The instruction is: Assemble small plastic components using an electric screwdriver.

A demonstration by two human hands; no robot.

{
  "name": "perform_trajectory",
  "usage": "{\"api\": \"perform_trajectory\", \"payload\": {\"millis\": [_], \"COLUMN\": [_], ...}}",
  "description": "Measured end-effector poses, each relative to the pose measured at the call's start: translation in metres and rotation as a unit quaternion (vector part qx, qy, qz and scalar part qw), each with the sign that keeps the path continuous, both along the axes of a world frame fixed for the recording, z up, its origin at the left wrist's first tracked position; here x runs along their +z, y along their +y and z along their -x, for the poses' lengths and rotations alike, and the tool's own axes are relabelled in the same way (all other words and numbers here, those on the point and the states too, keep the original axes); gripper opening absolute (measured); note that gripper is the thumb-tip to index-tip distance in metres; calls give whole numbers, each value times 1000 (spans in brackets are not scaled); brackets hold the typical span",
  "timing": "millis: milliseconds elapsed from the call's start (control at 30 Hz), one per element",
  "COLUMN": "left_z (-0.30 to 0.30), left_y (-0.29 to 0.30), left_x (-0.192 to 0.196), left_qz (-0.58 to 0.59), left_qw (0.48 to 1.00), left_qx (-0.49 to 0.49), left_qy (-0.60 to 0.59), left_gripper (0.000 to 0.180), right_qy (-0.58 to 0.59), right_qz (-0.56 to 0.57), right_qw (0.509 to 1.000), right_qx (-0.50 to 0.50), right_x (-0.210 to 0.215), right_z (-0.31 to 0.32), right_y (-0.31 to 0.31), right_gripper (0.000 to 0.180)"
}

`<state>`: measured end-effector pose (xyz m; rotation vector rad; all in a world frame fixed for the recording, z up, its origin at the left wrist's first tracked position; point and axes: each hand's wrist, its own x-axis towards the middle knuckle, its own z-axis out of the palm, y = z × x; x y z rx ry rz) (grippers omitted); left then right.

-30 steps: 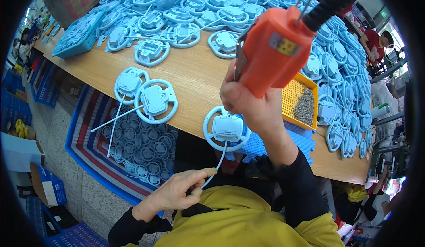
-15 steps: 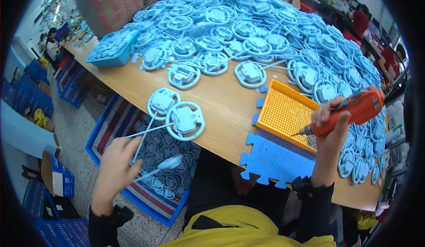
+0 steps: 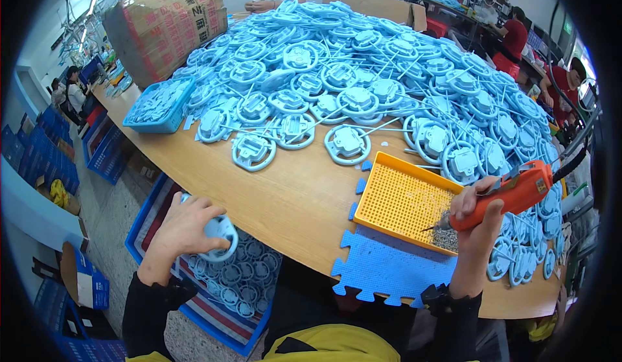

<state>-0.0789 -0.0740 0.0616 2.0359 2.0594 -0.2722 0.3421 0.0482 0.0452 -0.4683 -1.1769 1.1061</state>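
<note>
My left hand (image 3: 184, 231) is closed over light blue round plastic parts (image 3: 222, 237) at the table's front edge, above a blue crate. The palm and fingers hide most of them, so I cannot tell how many it grips. My right hand (image 3: 476, 216) is wrapped around an orange-red electric screwdriver (image 3: 512, 195), its bit pointing left over the right end of a yellow perforated tray (image 3: 402, 197). Small metal screws (image 3: 445, 237) lie heaped in that end of the tray. Under the tray is a blue foam mat (image 3: 392, 265) with jigsaw edges.
A large pile of light blue ring-shaped parts with rods (image 3: 356, 99) covers the table's far side. At left stand a small blue basket (image 3: 159, 106) and a taped carton (image 3: 165, 28). Below the edge, the blue crate (image 3: 243, 342) holds many round parts. Other people sit farther back.
The two round parts at the table's front edge have left that spot; my left hand now grips round parts over the crate. The view has tilted up. My right hand still holds the screwdriver.
</note>
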Motion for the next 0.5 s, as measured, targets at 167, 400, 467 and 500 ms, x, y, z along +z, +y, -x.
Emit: {"api": "perform_trajectory", "payload": {"millis": [167, 400, 467, 500], "left_z": [-55, -134, -157, -168], "left_y": [94, 292, 330, 344], "left_x": [-18, -63, -60, -54], "left_qz": [-115, -279, -270, -273], "left_qw": [975, 938, 945, 943], "left_qx": [-170, -152, -96, -102], "left_qy": [-83, -140, -160, -163], "left_gripper": [56, 86, 96, 96], "right_qy": [-5, 18, 33, 47], "right_qz": [-10, 20, 22, 19], "right_qw": [1000, 999, 999, 998], "right_qx": [23, 23, 23, 29], "right_x": [-2, -4, -5, -6], "right_z": [16, 7, 5, 5], "right_y": [9, 8, 8, 9], "right_gripper": [52, 55, 56, 54]}}
